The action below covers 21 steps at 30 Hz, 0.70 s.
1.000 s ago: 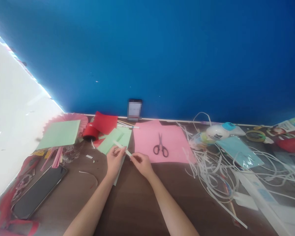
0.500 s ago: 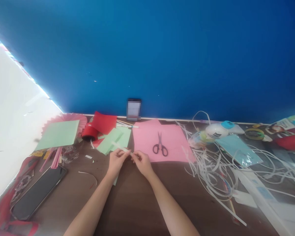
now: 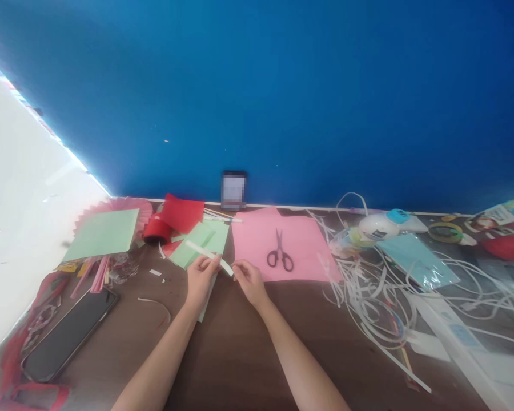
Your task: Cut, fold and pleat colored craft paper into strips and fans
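Observation:
A narrow white strip (image 3: 225, 266) slants down to the right, pinched between the thumb and fingers of my left hand (image 3: 202, 277). Its far part lies over green paper sheets (image 3: 216, 240). Just beside the strip's lower end is my right hand (image 3: 249, 281), its fingertips drawn together; whether they grip the end or something small is unclear. Black-handled scissors (image 3: 279, 251) rest on pink paper (image 3: 304, 240) beyond my right hand. Part of a green sheet shows under my left wrist.
A phone (image 3: 71, 334) lies at the left below a pink pleated paper fan (image 3: 143, 214). Red ribbon roll (image 3: 156, 229) sits behind the green paper. Tangled white strips (image 3: 368, 297) and a glue gun (image 3: 381, 225) fill the right. A blue wall (image 3: 282, 103) rises behind.
My hands have moved slightly apart. More of the white strip now shows between them, its lower end in view by my right fingertips.

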{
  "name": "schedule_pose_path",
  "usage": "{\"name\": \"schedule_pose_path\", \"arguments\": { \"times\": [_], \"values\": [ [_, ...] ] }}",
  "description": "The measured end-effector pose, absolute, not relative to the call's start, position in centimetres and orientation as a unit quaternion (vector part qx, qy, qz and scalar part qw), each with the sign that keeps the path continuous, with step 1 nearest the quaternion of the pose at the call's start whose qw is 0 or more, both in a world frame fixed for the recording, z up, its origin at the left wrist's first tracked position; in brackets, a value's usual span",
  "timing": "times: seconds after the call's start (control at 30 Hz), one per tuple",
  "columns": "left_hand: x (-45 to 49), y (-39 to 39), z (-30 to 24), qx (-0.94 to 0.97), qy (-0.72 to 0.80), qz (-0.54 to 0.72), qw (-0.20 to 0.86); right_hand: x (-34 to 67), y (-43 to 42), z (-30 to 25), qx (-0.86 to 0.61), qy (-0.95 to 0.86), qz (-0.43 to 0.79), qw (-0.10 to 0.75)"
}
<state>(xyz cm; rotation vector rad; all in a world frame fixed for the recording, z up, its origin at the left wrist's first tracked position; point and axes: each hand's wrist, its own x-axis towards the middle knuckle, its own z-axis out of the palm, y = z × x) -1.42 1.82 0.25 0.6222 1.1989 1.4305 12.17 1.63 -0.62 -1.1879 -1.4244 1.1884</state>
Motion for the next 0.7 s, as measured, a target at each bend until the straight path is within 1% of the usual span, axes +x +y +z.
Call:
{"name": "schedule_pose_path", "arguments": {
  "times": [0.13, 0.4, 0.5, 0.6, 0.7],
  "values": [
    [-1.3, 1.64, 0.25, 0.282, 0.498, 0.607, 0.551, 11.97, 1.6, -0.52, -0.484, -0.59, 0.471, 0.442],
    [-1.53, 1.6, 0.18, 0.295, 0.464, 0.569, 0.612, 12.04, 1.72, -0.28, -0.499, -0.594, 0.452, 0.44],
    [-1.52, 1.62, 0.05, 0.308, 0.46, 0.569, 0.609, 12.08, 1.78, -0.4, -0.499, -0.596, 0.442, 0.448],
    [-1.42, 1.76, -0.14, 0.311, 0.462, 0.576, 0.599, 12.1, 1.76, -0.69, -0.502, -0.612, 0.398, 0.464],
    [-1.25, 1.86, -0.16, 0.286, 0.44, 0.575, 0.628, 12.12, 1.54, -1.06, -0.493, -0.644, 0.304, 0.5]
  ]
}}
